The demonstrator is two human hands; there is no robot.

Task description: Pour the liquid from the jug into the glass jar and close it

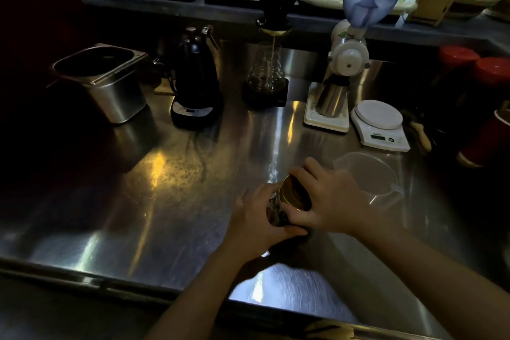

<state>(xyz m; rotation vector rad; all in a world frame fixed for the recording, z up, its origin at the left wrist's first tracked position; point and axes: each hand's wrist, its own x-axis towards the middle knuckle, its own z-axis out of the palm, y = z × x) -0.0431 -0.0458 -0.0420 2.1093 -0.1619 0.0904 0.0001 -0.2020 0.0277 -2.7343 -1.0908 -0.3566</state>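
A small glass jar (273, 212) with dark liquid stands on the steel counter (165, 188), near its front middle. My left hand (256, 226) wraps around the jar's body from the left. A gold metal lid (292, 193) sits on the jar's mouth, and my right hand (328, 201) grips the lid from the right and above. Most of the jar is hidden by both hands. A clear plastic jug (369, 176) stands upright just right of my right hand and looks empty.
At the back stand a steel bin (107, 83), a black kettle on its base (194, 85), a pour-over dripper over a glass carafe (266, 69), a white grinder with a steel cup (339, 85), and a white scale (379, 124). Red canisters (483, 96) stand at far right.
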